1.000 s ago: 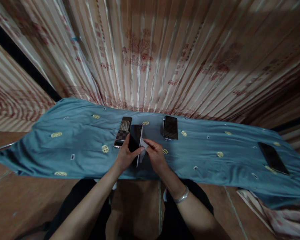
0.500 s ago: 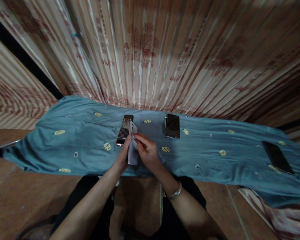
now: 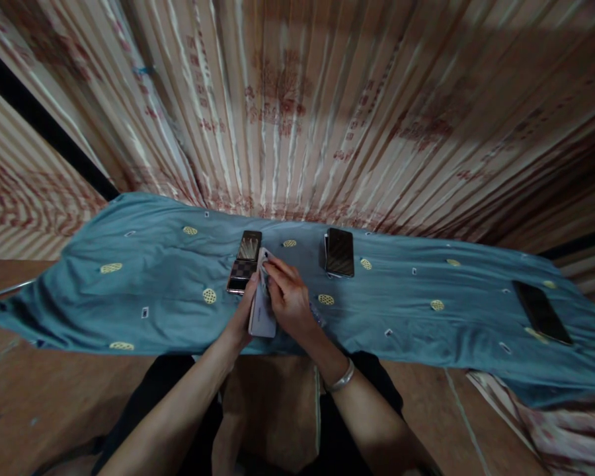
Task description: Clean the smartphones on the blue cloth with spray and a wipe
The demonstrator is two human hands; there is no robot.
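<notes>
My left hand (image 3: 242,317) is closed around the lower left edge of a pale silver smartphone (image 3: 262,316), whose back and camera end face up. Bent over the phone's upper part is my right hand (image 3: 288,294), its thumb and fingers pinched together near the cameras. Whatever lies between those fingertips is too small to make out. Just behind the left hand, a flip phone (image 3: 248,247) with a checkered lower half lies unfolded on the blue cloth (image 3: 168,291). Something clear and crinkled (image 3: 317,313) shows partly beside my right wrist.
A black phone (image 3: 340,252) rests on top of another pale-edged one at the back, right of my hands. Far to the right lies one more dark phone (image 3: 542,312). A pleated curtain (image 3: 287,132) hangs behind the cloth-covered table.
The silver phone has turned so more of its back faces up, and its lower end has come slightly nearer. My right fingers have shifted across its camera end. The view has moved slightly.
</notes>
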